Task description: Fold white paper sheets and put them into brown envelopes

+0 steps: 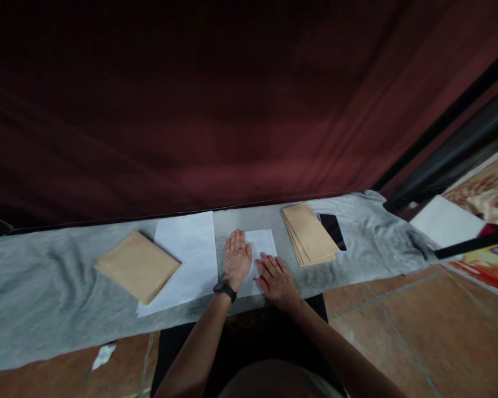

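A small white sheet of paper (262, 242), which looks folded, lies on the grey cloth in front of me. My left hand (238, 257) is at its left edge, fingers straight and together, the palm seemingly turned up; nothing is in it. Flat on the paper's right side rests my right hand (279, 281), its fingers stretched out and slightly spread. Left of my hands are larger white sheets of paper (195, 251), partly under a stack of brown envelopes (138, 266). Another fanned stack of brown envelopes (309, 233) is to the right.
A grey cloth (45, 287) covers the long, narrow surface, with a dark red upright panel (232, 138) behind it. A phone (332, 231) lies beside the right envelopes. Dark bars (448, 124) stand at the right. A white scrap (103, 356) lies on the tiled floor (423, 315).
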Motion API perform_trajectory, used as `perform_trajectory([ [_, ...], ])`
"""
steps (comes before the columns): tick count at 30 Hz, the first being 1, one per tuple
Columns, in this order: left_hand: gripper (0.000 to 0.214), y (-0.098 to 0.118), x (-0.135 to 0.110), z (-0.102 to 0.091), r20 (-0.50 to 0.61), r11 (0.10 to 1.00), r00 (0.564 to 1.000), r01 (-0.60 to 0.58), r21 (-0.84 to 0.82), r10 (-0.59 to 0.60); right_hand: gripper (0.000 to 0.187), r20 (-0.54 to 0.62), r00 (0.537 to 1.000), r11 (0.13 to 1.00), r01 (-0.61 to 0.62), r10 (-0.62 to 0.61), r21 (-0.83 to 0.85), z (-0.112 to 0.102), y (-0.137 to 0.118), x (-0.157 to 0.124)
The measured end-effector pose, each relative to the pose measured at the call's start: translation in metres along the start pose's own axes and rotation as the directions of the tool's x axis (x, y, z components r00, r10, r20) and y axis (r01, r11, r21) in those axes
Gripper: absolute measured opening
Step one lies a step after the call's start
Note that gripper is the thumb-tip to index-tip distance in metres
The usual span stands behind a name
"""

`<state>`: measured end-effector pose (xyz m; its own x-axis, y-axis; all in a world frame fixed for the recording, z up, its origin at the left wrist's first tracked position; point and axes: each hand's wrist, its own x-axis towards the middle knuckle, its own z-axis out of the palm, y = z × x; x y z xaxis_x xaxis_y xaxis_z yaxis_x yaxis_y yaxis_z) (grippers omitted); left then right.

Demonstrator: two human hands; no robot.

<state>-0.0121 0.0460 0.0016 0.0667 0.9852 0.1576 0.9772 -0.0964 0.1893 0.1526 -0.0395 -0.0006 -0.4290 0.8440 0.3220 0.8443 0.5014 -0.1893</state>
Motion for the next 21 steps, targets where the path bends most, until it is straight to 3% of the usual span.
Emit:
perform_trajectory([
  [5,0.059,-0.004,-0.016,-0.006,-0.065,0.999,0.998,0.03,0.026,-0.028,0.048,0.023,0.999,0.999,-0.033,0.032,0.031,0.0,0.002,0.005],
  [9,0.056,-0.004,-0.028,-0.009,-0.019,0.998,0.999,-0.05,0.04,0.05,0.048,0.025,0.997,0.996,-0.071,0.069,0.055,0.006,0.004,0.03],
  [14,0.058,-0.004,-0.029,-0.008,0.022,0.997,0.998,-0.06,0.055,0.059,0.047,0.004,0.997,0.996,-0.078,0.078,0.033,0.022,0.008,0.064],
  [21,0.058,-0.003,-0.028,-0.007,-0.018,0.999,1.0,-0.025,0.035,0.026,0.052,-0.052,0.987,0.986,-0.153,0.15,-0.071,0.032,0.038,0.07],
])
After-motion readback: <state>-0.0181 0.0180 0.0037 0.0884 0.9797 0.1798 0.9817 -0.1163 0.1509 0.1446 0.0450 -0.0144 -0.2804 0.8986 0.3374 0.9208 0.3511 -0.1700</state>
